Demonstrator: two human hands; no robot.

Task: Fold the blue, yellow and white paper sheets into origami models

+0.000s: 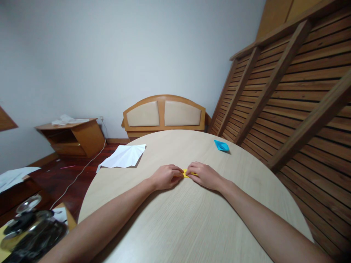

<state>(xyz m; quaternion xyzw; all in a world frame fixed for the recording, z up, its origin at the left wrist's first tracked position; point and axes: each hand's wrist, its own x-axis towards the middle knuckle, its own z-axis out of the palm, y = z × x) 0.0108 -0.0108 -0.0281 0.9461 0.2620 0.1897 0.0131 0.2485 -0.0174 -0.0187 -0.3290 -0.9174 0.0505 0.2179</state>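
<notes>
A small piece of folded yellow paper (185,174) lies on the pale round table (175,226), mostly covered by my fingers. My left hand (168,176) grips its left end, fingers bent together. On the opposite end, my right hand (203,175) has its fingers closed over the paper. Both hands rest low on the tabletop, a short gap apart, with yellow showing between them. Beyond my right hand sits a folded blue paper shape (221,145), touched by neither hand.
A creased white sheet (123,156) overhangs the table's left edge. Slatted wooden boards (274,91) lean along the right side. A headboard (164,113) stands behind the table, a low cabinet (79,137) at the left. Glassware (30,204) sits lower left; a cable (82,171) crosses the floor.
</notes>
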